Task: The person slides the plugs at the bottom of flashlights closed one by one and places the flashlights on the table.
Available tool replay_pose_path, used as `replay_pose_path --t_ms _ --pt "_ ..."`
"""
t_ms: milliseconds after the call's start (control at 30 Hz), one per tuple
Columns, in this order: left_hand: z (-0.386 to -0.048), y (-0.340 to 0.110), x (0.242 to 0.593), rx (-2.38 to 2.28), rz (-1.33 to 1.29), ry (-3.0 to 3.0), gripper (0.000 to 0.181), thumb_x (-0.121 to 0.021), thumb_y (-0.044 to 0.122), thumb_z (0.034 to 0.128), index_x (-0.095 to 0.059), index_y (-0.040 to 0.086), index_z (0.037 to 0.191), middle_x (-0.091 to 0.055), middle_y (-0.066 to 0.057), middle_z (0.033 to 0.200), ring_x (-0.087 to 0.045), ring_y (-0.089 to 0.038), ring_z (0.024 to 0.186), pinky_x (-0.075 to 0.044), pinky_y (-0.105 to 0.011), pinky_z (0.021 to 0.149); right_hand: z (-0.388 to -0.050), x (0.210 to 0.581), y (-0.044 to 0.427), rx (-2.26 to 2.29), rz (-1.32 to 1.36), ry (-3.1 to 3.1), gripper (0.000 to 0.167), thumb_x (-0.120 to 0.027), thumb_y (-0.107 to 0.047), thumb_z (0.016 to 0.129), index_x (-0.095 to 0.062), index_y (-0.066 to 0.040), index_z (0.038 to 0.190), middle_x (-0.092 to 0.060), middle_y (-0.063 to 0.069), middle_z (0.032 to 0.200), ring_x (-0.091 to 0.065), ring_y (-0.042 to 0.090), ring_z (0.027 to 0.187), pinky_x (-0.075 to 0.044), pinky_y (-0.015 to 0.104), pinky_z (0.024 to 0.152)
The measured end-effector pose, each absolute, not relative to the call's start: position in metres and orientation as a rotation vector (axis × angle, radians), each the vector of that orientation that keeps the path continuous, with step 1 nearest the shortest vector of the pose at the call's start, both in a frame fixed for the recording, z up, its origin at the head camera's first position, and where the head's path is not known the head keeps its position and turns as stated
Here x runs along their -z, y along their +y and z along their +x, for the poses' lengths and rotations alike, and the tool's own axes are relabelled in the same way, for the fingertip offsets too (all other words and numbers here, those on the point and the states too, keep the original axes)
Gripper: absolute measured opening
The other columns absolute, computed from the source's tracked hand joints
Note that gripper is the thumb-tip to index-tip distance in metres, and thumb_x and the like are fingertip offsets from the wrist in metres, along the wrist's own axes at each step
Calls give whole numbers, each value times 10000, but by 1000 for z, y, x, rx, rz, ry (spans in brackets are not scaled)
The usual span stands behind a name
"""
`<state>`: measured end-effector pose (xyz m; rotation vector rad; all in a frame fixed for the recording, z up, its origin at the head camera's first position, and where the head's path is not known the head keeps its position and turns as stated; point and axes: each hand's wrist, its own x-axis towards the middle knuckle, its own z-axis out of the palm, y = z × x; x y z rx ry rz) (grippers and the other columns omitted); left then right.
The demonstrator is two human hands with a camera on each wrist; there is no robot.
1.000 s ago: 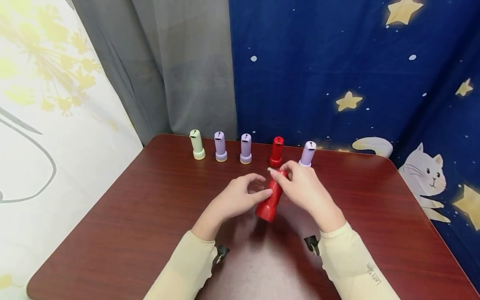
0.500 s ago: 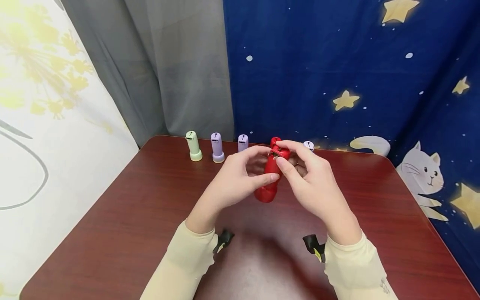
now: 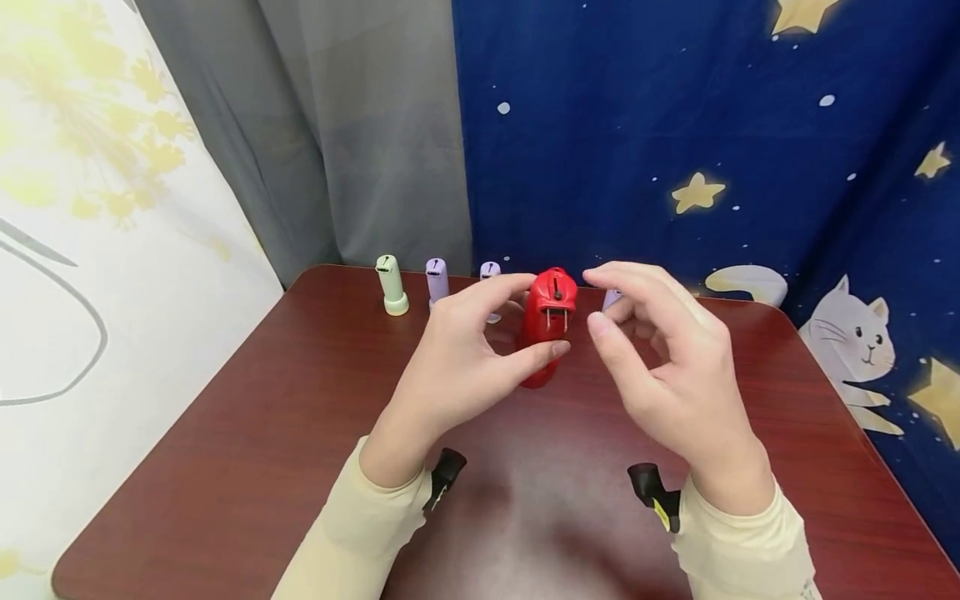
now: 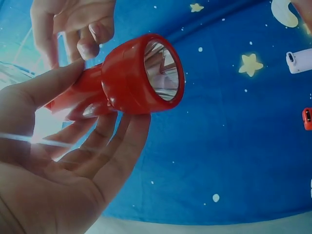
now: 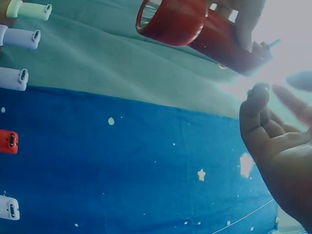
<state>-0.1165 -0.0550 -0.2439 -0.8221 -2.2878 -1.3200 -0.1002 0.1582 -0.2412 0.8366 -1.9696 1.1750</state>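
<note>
My left hand (image 3: 465,358) holds a red flashlight (image 3: 536,329) above the table, thumb on the near side and fingers behind it. Its end with a small black switch tilts up toward the head camera, and two metal plug prongs (image 3: 557,318) stick out there. In the left wrist view the wide lens head (image 4: 163,70) faces away from the palm. Just to the right, my right hand (image 3: 682,375) hovers with fingers loosely bent, apart from the flashlight and holding nothing.
Along the table's (image 3: 247,467) far edge stand a green flashlight (image 3: 392,287), purple flashlights (image 3: 437,279) and, in the right wrist view, another red flashlight (image 5: 8,141), hidden in the head view. A grey and a blue starry curtain (image 3: 600,133) hang behind.
The red flashlight has risen and its switch end has turned toward the head camera. My right hand has let go of that end and moved right; the prongs now show plainly.
</note>
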Motion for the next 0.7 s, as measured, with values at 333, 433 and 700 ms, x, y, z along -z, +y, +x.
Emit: replay_pose_path --t_ms 333,433,700 --pt "-115 -49 248 1217 -945 -2226 518 -911 133 840 -712 94 1317 -761 -20 1139 -741 -94 907 -625 -189 839 -91 236 159 -1211 808 -1787 98 -781 26 882 -798 8 977 -701 74 886 -588 50 781 -468 134 669" --pt "-115 -49 249 1137 -954 -2222 473 -895 120 848 -734 105 1292 -768 -14 1158 -724 -86 915 -615 -197 840 -87 233 162 -1180 820 -1857 112 -815 36 859 -809 -44 938 -722 26 863 -585 47 777 -463 146 679" --pt "-117 -49 251 900 -947 -2200 448 -824 45 860 -749 110 1298 -784 -24 1218 -735 -139 1118 -606 -255 944 -84 232 169 -997 854 -2019 171 -858 -22 839 -833 -145 955 -749 -51 876 -602 -9 802 -463 116 712"
